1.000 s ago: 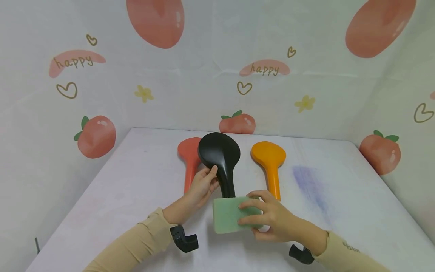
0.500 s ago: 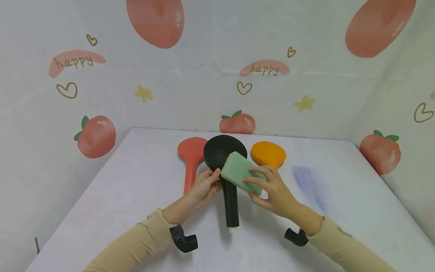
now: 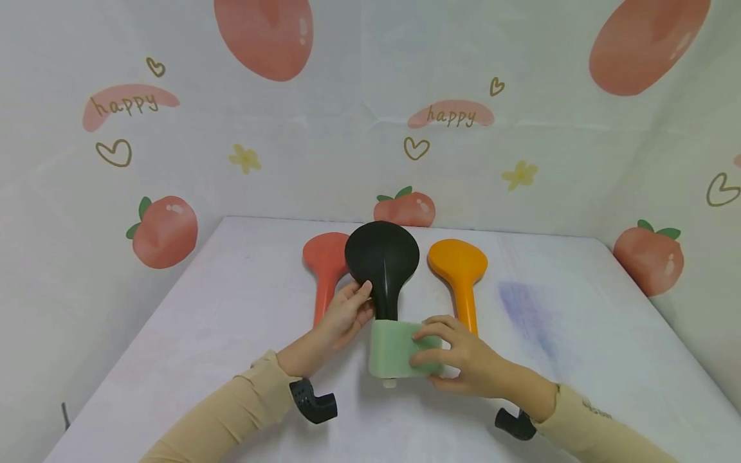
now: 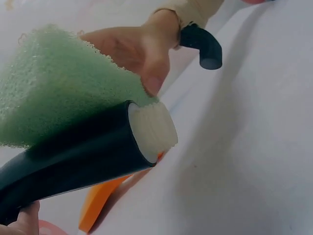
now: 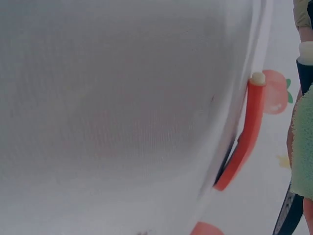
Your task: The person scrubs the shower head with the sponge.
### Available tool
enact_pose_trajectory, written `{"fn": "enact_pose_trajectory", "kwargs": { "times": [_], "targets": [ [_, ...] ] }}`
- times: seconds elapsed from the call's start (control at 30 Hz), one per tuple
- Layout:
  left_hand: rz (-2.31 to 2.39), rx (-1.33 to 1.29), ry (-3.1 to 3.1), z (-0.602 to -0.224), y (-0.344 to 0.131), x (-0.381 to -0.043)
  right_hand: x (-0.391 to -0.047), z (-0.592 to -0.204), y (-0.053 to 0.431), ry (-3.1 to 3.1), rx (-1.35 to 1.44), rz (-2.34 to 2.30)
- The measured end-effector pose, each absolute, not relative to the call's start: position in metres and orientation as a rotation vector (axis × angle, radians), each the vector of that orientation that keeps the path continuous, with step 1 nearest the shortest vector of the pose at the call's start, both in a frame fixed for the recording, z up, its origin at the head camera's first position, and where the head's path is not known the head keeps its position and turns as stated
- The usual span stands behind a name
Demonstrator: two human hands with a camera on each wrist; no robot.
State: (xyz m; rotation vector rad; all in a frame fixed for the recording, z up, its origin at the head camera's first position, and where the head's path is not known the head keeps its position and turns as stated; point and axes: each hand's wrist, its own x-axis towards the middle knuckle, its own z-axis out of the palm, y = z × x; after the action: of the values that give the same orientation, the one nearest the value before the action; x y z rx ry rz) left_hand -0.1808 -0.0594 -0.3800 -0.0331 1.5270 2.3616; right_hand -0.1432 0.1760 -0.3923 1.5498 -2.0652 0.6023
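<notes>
My left hand (image 3: 347, 315) grips a black shower head (image 3: 382, 254) by its neck, thumb on the near side, with the round head up and the handle pointing toward me. A pale green sponge (image 3: 390, 348) lies across the lower handle, pinched by the spread fingers and thumb of my right hand (image 3: 466, 360). Only the cream threaded end (image 4: 155, 128) sticks out past the sponge. In the left wrist view the porous sponge face (image 4: 58, 83) is pressed along the black handle (image 4: 93, 147). At the right wrist view's edge, the sponge (image 5: 304, 147) is partly cut off.
A red shower head (image 3: 324, 254) lies on the white table (image 3: 191, 321) behind my left hand. An orange shower head (image 3: 457, 260) lies to the right, its handle end hidden by my right hand. A patterned white cloth (image 3: 324, 141) hangs behind the table.
My right hand carried the sponge up to the neck of the black shower head, then back down the handle toward its end. My left hand kept its grip while the shower head tilted slightly.
</notes>
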Motion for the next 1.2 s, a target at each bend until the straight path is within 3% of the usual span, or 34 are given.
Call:
{"fn": "enact_pose_trajectory", "kwargs": {
  "times": [0.47,0.87,1.2],
  "targets": [
    [2.344,0.111,1.404,-0.38,-0.06,-0.176,-0.165,-0.388,0.175,-2.082,1.248,0.739],
    [2.42,0.069,1.394,-0.379,-0.063,-0.177,-0.14,-0.403,0.173,-2.075,1.539,0.705],
    [2.449,0.039,1.365,-0.379,-0.061,-0.177,-0.151,-0.391,0.175,-2.038,1.46,0.659]
  ]
}}
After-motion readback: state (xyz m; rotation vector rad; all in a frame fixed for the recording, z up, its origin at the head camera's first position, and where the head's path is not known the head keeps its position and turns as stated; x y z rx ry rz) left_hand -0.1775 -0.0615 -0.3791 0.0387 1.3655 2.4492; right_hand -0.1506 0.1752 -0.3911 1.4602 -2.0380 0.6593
